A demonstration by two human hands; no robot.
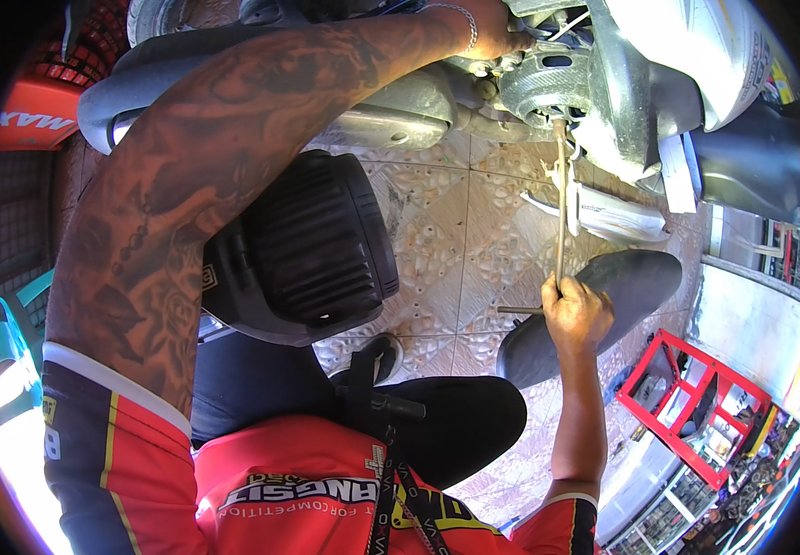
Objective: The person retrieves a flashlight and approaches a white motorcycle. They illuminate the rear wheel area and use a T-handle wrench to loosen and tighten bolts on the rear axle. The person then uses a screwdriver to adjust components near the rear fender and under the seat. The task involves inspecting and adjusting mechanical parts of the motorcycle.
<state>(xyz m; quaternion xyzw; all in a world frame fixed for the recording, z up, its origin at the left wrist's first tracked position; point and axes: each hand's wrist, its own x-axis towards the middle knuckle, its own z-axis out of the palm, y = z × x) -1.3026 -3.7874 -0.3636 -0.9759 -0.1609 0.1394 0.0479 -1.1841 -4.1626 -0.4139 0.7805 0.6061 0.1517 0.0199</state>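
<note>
Right now my right hand [577,314] is closed around the lower end of a long T-handle wrench [560,213], its crossbar poking out to the left just beside my knuckles, while the shaft runs straight up to a fitting under the grey engine casing [548,83] of the scooter [687,65]. My left hand [502,32], bracelet at the wrist, reaches up against the casing near some pale wires; its fingers are tucked among the parts, so I cannot tell whether it grips anything or only braces. I judge the wrench stiff and fairly light, a bare metal rod that could turn slick with grease, and best held low at the crossbar where the leverage is. The casing looks hard and fixed, but the wires beside it seem easy to snag. Room is tight: the chrome exhaust [400,111] sits close to the left of the shaft, a white panel [617,217] hangs just right of it, and a dark mudguard [603,305] lies on the tiled floor [455,240] right behind my fist. A black seat [307,250] fills the space near my knee.
</note>
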